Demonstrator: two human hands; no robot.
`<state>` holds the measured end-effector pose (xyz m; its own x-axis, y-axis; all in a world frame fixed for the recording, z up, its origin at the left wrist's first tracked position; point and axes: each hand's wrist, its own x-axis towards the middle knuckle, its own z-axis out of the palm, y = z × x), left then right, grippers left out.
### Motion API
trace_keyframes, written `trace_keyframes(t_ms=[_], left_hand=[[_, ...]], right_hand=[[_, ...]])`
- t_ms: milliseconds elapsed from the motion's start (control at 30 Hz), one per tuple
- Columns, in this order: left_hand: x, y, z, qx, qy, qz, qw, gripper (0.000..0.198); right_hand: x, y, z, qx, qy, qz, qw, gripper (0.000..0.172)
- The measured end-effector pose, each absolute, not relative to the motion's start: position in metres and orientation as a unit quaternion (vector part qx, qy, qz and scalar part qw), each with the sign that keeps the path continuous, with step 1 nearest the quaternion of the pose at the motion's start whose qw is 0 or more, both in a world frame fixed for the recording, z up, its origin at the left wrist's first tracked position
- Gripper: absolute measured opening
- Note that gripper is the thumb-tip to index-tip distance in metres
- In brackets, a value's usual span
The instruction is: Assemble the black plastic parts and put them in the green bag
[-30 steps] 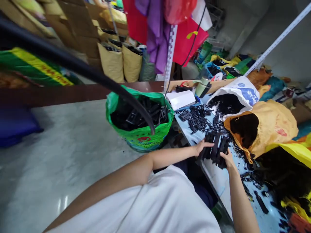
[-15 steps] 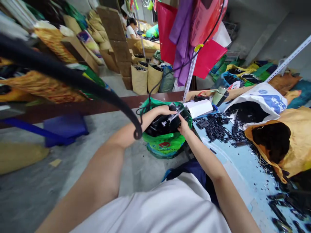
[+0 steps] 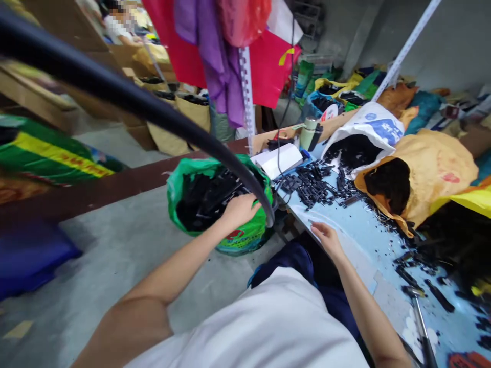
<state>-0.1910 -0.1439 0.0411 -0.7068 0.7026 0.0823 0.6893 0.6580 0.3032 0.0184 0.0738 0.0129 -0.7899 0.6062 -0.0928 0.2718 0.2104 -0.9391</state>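
Observation:
My left hand (image 3: 241,209) is over the right side of a green plastic bag (image 3: 245,235) on the floor. Its thumb stands apart from the fingers, and I see nothing in it. Black plastic parts (image 3: 201,197) fill the bag. Over the near edge of the light-blue worktable (image 3: 356,240) is my right hand (image 3: 327,237), its fingers drawn together. Something tiny and greyish shows at the fingertips, too small to name. Beyond that hand lies a pile of black parts (image 3: 310,184) on the table.
A black bent cable or tube (image 3: 184,128) crosses close in front of the view. On the table are a white sack (image 3: 383,122), an orange sack (image 3: 437,168), a hammer (image 3: 420,317), a flask (image 3: 308,134) and white paper (image 3: 282,159). A person (image 3: 120,28) sits far off.
My hands were together above the bag, holding a pale strip-like part; it is out of sight now. They have parted, the right toward the table. The view has swung right.

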Motion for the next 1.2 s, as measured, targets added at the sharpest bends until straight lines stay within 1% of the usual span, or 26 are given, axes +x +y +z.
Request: trace_keyframes(t_ms=[33,100,167,233,267,367,433,500,567,667,733,833,867,933,967,1033,1100,1200], left_hand=[[-0.174,-0.137,0.035,0.444,0.872,0.206,-0.004,0.032],[-0.142,-0.117,0.020,0.548,0.788,0.276,-0.046,0.032],[-0.116,-0.090,0.005,0.611,0.728,0.305,-0.058,0.031],[-0.101,-0.057,-0.007,0.621,0.725,0.293,-0.044,0.031],[-0.097,-0.041,-0.012,0.603,0.747,0.278,-0.032,0.035],[-0.098,0.004,-0.024,0.477,0.852,0.213,0.022,0.063],[-0.103,0.029,-0.030,0.399,0.898,0.172,0.065,0.076],[-0.106,0.051,-0.035,0.375,0.910,0.144,0.100,0.080],[-0.105,0.071,-0.038,0.385,0.907,0.127,0.112,0.080],[-0.099,0.098,-0.040,0.405,0.902,0.108,0.106,0.079],[-0.094,0.114,-0.040,0.406,0.903,0.098,0.103,0.077],[-0.090,0.129,-0.040,0.406,0.903,0.091,0.102,0.075],[-0.090,0.131,-0.039,0.409,0.902,0.091,0.101,0.075],[-0.090,0.133,-0.037,0.413,0.901,0.090,0.100,0.074],[-0.090,0.133,-0.035,0.414,0.900,0.088,0.102,0.074],[-0.090,0.131,-0.031,0.413,0.900,0.083,0.112,0.074],[-0.089,0.127,-0.025,0.412,0.900,0.076,0.123,0.075],[-0.088,0.123,-0.014,0.416,0.898,0.076,0.122,0.073]], right_hand=[[0.037,0.076,0.009,-0.302,-0.763,0.548,0.162,0.042],[0.070,0.078,0.003,-0.331,-0.761,0.522,0.196,0.042],[0.098,0.077,-0.002,-0.360,-0.761,0.485,0.236,0.041],[0.122,0.076,-0.006,-0.390,-0.764,0.433,0.277,0.039],[0.133,0.075,-0.009,-0.404,-0.766,0.402,0.298,0.037],[0.168,0.071,-0.018,-0.438,-0.767,0.296,0.364,0.034],[0.190,0.070,-0.027,-0.461,-0.759,0.232,0.397,0.033],[0.207,0.070,-0.035,-0.488,-0.746,0.186,0.413,0.031],[0.214,0.075,-0.040,-0.505,-0.740,0.163,0.413,0.031],[0.198,0.098,-0.039,-0.480,-0.769,0.165,0.389,0.029],[0.171,0.125,-0.032,-0.445,-0.805,0.170,0.353,0.027],[0.118,0.176,-0.019,-0.402,-0.866,0.153,0.256,0.025],[0.099,0.193,-0.014,-0.389,-0.883,0.141,0.219,0.027],[0.064,0.224,-0.006,-0.376,-0.900,0.129,0.181,0.032],[0.049,0.237,-0.002,-0.364,-0.914,0.111,0.139,0.034],[0.025,0.258,0.006,-0.335,-0.934,0.096,0.082,0.033],[0.012,0.272,0.013,-0.304,-0.945,0.101,0.057,0.027],[0.016,0.281,0.022,-0.274,-0.952,0.120,0.060,0.016]])
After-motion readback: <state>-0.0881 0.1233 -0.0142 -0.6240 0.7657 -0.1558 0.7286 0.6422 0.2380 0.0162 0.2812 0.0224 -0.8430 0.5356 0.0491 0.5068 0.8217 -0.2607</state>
